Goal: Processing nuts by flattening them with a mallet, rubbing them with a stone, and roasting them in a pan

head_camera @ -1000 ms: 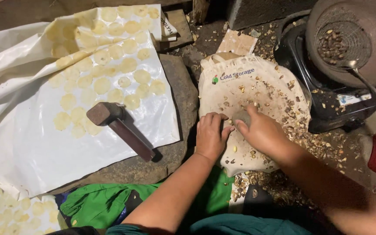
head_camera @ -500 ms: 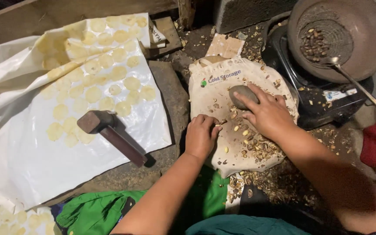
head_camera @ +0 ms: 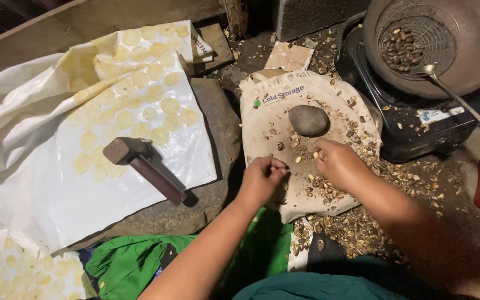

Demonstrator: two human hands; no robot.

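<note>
White sheet [head_camera: 40,183] is covering the left of the frame, dotted with pale flattened discs [head_camera: 140,94]. A wooden mallet [head_camera: 143,166] is lying on the sheet near its right edge, over a flat stone slab [head_camera: 218,128], touched by no hand.

Left hand [head_camera: 261,179] is sitting at lower centre, fingers curled narrow and pinched together over the left edge of the cloth bag [head_camera: 284,94]; probably pinching a small nut or shell, but I cannot tell, too small. Right hand [head_camera: 337,164] is just beside it, right of centre, fingertips closed narrow on one pale kernel [head_camera: 316,155]. The hands are near each other, not touching.

Round grey stone [head_camera: 308,120] is resting free on the bag, just above both hands. Cracked nuts and shell bits [head_camera: 329,194] are lying scattered on the bag around and under the right hand, more spilling onto the ground [head_camera: 418,172] lower right.

Upper right: a pan [head_camera: 473,66] is sitting on a black stove [head_camera: 418,128], a wire skimmer [head_camera: 412,39] with dark nuts inside it.

Judgement: sorting kernels from shells is in hand. Doing it well looks like picking with fingertips only, keeping kernels whole, brushing shells to one side of the bag, and keeping the stone within reach but off the pile.
</note>
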